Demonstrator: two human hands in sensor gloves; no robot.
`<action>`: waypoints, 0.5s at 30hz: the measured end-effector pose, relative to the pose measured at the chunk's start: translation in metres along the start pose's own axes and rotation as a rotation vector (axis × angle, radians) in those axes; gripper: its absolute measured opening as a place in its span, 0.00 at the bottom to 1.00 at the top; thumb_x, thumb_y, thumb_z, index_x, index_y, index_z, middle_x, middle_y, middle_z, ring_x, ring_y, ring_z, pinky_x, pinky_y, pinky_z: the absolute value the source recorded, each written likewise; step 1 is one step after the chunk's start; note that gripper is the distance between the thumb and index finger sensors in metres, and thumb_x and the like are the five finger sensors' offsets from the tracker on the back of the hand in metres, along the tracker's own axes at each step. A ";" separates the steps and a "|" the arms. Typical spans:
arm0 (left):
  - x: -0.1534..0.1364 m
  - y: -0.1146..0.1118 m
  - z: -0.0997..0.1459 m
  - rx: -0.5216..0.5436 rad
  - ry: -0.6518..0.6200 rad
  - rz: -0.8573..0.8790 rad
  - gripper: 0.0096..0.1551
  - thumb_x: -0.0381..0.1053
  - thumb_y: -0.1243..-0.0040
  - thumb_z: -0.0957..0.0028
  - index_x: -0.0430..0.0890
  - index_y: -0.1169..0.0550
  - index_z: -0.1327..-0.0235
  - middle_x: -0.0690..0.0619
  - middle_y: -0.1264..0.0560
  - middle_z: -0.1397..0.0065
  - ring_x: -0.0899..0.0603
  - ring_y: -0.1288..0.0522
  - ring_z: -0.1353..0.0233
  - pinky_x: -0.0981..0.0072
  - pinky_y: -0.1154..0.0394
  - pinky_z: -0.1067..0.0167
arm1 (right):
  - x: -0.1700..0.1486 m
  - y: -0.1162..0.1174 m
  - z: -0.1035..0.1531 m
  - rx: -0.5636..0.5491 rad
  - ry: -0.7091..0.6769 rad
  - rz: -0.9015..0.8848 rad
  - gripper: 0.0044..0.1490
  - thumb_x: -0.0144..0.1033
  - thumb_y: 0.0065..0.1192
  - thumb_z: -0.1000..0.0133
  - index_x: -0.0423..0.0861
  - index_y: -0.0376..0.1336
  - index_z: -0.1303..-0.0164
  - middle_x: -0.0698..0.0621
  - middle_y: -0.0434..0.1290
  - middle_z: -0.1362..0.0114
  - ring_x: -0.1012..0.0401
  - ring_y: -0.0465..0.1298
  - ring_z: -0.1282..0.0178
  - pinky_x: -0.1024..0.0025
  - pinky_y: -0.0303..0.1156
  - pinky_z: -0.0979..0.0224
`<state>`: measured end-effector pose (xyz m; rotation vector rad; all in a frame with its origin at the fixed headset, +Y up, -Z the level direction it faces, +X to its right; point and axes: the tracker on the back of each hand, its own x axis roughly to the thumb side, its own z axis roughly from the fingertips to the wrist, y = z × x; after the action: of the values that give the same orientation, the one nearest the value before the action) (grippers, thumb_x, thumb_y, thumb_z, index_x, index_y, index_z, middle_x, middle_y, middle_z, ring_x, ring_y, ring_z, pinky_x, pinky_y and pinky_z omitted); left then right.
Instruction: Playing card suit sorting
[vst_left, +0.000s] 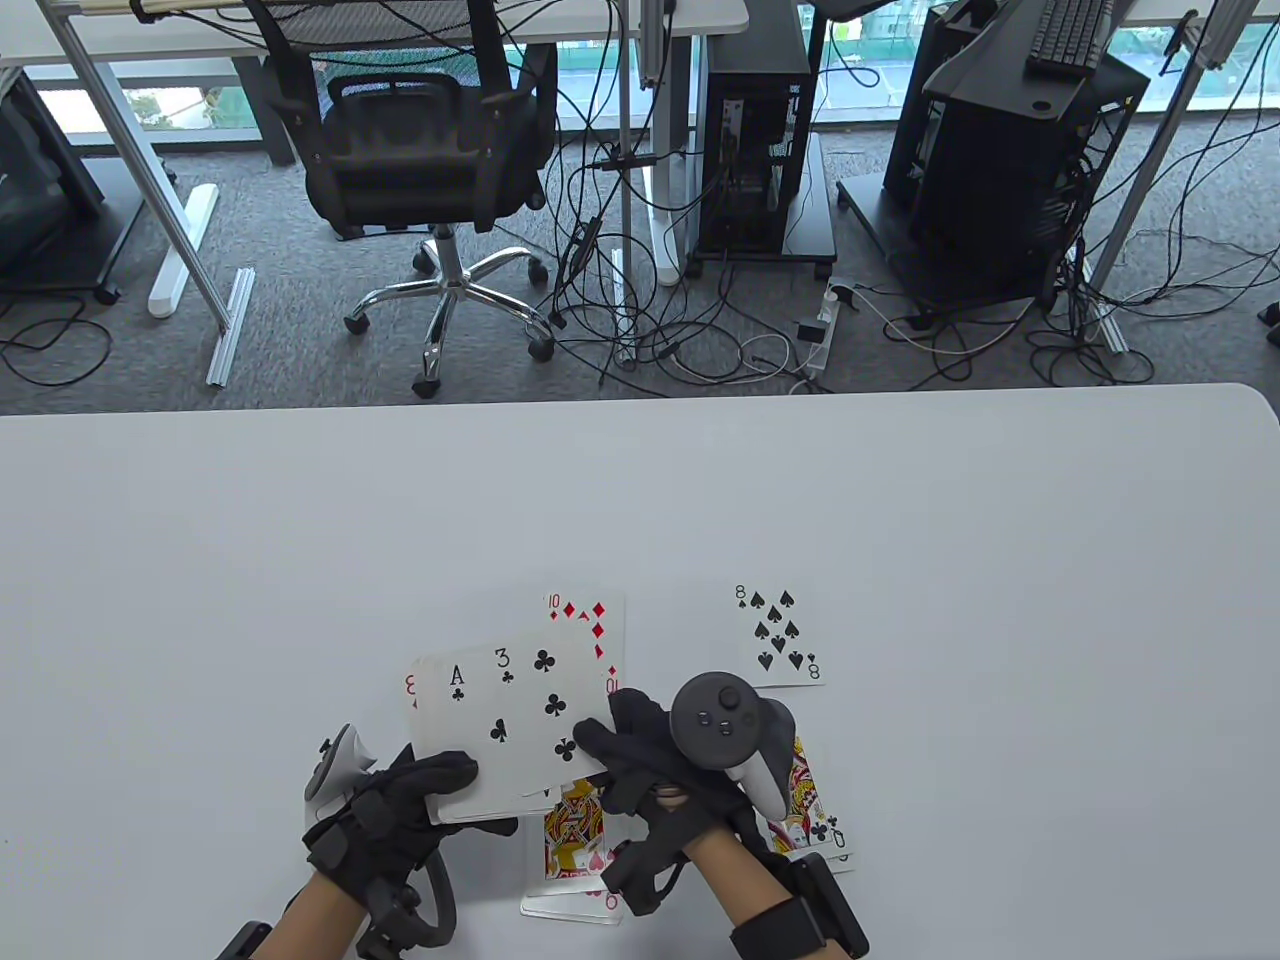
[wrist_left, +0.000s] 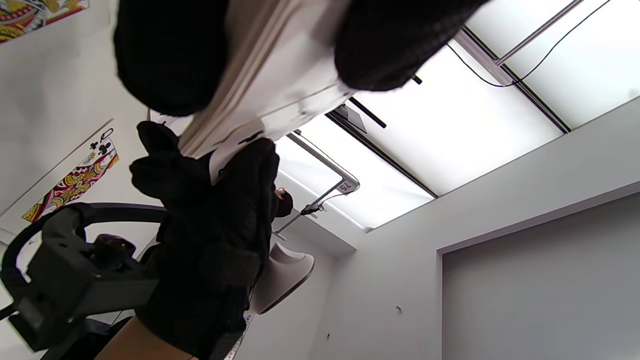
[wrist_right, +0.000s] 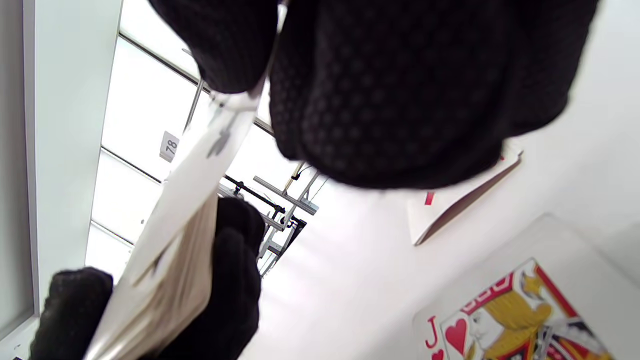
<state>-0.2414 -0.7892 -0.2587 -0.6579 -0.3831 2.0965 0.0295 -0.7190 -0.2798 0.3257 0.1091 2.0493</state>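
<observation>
My left hand (vst_left: 450, 790) grips a fanned stack of cards (vst_left: 470, 715) above the table's near edge, with an ace of clubs (vst_left: 456, 682) showing. On top lies the three of clubs (vst_left: 540, 710); my right hand (vst_left: 605, 745) pinches its lower right corner. Face up on the table are a ten of diamonds (vst_left: 592, 622), an eight of spades (vst_left: 778, 636), a jack of hearts (vst_left: 572, 838) and a queen of clubs (vst_left: 815, 812), the last two partly under my hands. The left wrist view shows the stack (wrist_left: 260, 80) edge-on between my fingers. The right wrist view shows the pinched card (wrist_right: 200, 165) and the jack of hearts (wrist_right: 505, 320).
The white table (vst_left: 900, 520) stretches far and wide beyond the cards. Past its far edge stand an office chair (vst_left: 430, 150), computer towers (vst_left: 755, 130) and loose floor cables.
</observation>
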 end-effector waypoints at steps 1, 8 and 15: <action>0.000 0.000 0.000 0.000 -0.003 0.003 0.39 0.50 0.39 0.38 0.49 0.45 0.21 0.45 0.37 0.19 0.34 0.28 0.26 0.52 0.19 0.45 | -0.003 -0.009 0.003 -0.020 0.008 -0.004 0.27 0.29 0.56 0.44 0.22 0.62 0.47 0.42 0.79 0.62 0.57 0.81 0.76 0.49 0.78 0.53; 0.001 0.000 0.000 0.017 -0.018 0.013 0.39 0.51 0.39 0.38 0.49 0.45 0.21 0.45 0.37 0.19 0.34 0.28 0.26 0.52 0.19 0.45 | -0.020 -0.063 0.024 -0.071 0.070 0.155 0.25 0.27 0.55 0.44 0.21 0.64 0.49 0.42 0.79 0.65 0.58 0.80 0.80 0.50 0.78 0.55; 0.000 0.000 0.001 0.025 -0.005 0.010 0.39 0.51 0.39 0.38 0.49 0.46 0.21 0.44 0.38 0.19 0.34 0.28 0.26 0.52 0.19 0.45 | -0.058 -0.088 0.049 0.064 0.291 0.468 0.25 0.27 0.56 0.44 0.20 0.64 0.49 0.42 0.79 0.66 0.58 0.80 0.81 0.50 0.78 0.56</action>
<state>-0.2420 -0.7890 -0.2582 -0.6414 -0.3561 2.1093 0.1438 -0.7303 -0.2620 0.0923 0.2996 2.5536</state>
